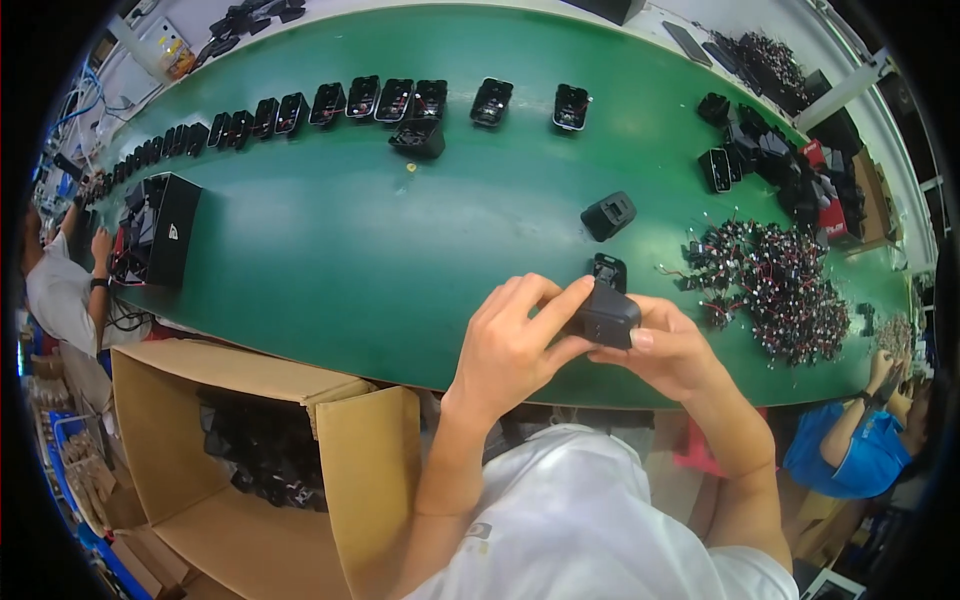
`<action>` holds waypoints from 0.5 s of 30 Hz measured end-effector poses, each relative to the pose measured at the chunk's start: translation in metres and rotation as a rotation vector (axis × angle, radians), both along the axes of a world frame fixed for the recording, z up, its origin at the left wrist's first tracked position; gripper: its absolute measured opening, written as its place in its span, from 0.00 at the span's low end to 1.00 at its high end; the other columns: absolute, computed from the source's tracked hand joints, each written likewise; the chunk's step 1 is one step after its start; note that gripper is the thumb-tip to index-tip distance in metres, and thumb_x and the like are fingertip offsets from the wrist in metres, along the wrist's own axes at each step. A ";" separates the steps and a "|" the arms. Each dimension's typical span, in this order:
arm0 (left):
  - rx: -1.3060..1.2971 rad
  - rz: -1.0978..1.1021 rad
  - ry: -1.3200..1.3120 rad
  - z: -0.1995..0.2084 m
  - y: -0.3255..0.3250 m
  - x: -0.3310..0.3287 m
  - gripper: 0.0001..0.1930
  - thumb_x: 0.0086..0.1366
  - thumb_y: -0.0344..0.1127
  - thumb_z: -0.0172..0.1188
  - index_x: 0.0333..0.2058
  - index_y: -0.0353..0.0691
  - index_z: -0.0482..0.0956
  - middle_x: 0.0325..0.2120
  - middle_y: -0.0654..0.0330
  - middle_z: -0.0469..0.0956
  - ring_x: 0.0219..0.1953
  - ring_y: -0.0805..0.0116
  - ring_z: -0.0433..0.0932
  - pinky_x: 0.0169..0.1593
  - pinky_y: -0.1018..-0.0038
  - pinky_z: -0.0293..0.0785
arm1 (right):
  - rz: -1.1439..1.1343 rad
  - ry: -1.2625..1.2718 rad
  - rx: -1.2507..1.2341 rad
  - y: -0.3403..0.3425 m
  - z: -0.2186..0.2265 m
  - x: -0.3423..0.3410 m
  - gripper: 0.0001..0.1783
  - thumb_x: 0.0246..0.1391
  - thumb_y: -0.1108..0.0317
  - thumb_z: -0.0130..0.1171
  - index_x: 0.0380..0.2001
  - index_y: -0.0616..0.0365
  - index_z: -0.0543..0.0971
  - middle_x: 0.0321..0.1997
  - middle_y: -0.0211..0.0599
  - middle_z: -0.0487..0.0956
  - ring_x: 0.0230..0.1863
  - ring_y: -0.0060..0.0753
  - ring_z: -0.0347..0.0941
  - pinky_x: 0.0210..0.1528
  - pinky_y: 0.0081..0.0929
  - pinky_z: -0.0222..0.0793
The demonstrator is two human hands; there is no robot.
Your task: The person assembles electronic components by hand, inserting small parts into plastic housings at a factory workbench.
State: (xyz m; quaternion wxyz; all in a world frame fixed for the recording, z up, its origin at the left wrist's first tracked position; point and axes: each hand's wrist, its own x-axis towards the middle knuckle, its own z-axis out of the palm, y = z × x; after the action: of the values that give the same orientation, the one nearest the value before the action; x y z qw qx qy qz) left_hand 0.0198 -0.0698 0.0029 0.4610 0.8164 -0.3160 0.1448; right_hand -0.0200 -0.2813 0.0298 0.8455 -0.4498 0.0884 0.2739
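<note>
Between both hands, over the near edge of the green table (330,230), I hold a black plastic housing (610,318). My left hand (520,335) grips its left side, with the index finger along the top. My right hand (665,345) pinches its right end, thumb against the corner. What lies inside the housing is hidden from this angle. Just beyond my fingers, another black housing (609,270) rests on the table, partly covered by the held one. Farther off sits a separate black housing (608,215) with a recessed face.
A long row of black housings (395,98) curves along the far side. To the right lies a heap of small wired parts (775,290), with piled black housings (765,150) behind. A cardboard box (270,540) stands below left. Co-workers sit at both ends, one in blue (850,450).
</note>
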 end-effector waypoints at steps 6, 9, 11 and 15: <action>-0.148 0.203 0.085 -0.009 0.000 0.032 0.37 0.49 0.36 0.76 0.60 0.41 0.73 0.49 0.51 0.74 0.49 0.52 0.75 0.54 0.62 0.73 | -0.035 -0.875 -1.012 -0.021 0.022 0.083 0.23 0.46 0.64 0.71 0.46 0.62 0.80 0.55 0.44 0.78 0.53 0.41 0.76 0.58 0.34 0.70; -0.068 0.449 0.027 -0.004 0.020 0.073 0.37 0.56 0.39 0.71 0.63 0.38 0.66 0.57 0.43 0.66 0.59 0.43 0.67 0.61 0.57 0.66 | -0.293 -1.293 -1.612 -0.048 0.014 0.161 0.19 0.45 0.63 0.71 0.42 0.55 0.82 0.60 0.50 0.74 0.56 0.55 0.72 0.62 0.40 0.65; -0.028 0.644 0.068 -0.008 0.023 0.109 0.37 0.56 0.39 0.71 0.62 0.41 0.66 0.60 0.44 0.64 0.62 0.44 0.64 0.62 0.54 0.64 | -0.147 -1.212 -1.719 -0.090 -0.018 0.200 0.18 0.45 0.63 0.72 0.41 0.53 0.83 0.61 0.52 0.72 0.59 0.58 0.68 0.65 0.44 0.62; 0.199 0.770 0.129 -0.035 0.032 0.161 0.40 0.51 0.46 0.75 0.62 0.48 0.68 0.62 0.47 0.61 0.64 0.45 0.59 0.60 0.49 0.64 | 0.043 -1.125 -1.710 -0.104 -0.058 0.231 0.18 0.43 0.61 0.74 0.39 0.53 0.83 0.63 0.49 0.71 0.63 0.57 0.64 0.66 0.47 0.60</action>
State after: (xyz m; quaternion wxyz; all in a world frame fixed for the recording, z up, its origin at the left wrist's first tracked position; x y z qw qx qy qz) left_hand 0.1810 -0.0379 -0.0319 0.3105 0.9233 0.0300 0.2241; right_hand 0.2113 -0.3857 -0.0280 0.1556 -0.9672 -0.1634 -0.1166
